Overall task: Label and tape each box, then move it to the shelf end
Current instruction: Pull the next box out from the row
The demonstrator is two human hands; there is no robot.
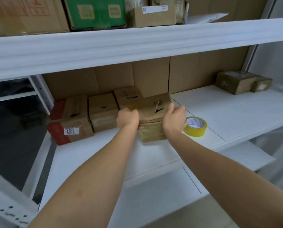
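A small brown cardboard box point(154, 112) stands on the white shelf point(219, 112), tilted a little, with glossy tape on its near face. My left hand point(128, 119) grips its left side and my right hand point(174, 118) grips its right side. A roll of yellow tape point(195, 126) lies flat on the shelf just right of my right hand. Two taped boxes point(234, 82) with labels sit at the shelf's far right end.
Several cardboard boxes point(102, 111) stand in a row at the left of the shelf, one with a white label point(71, 130). Another box point(127, 96) sits behind the held one. The upper shelf point(137, 41) carries more cartons. Cardboard sheets line the back.
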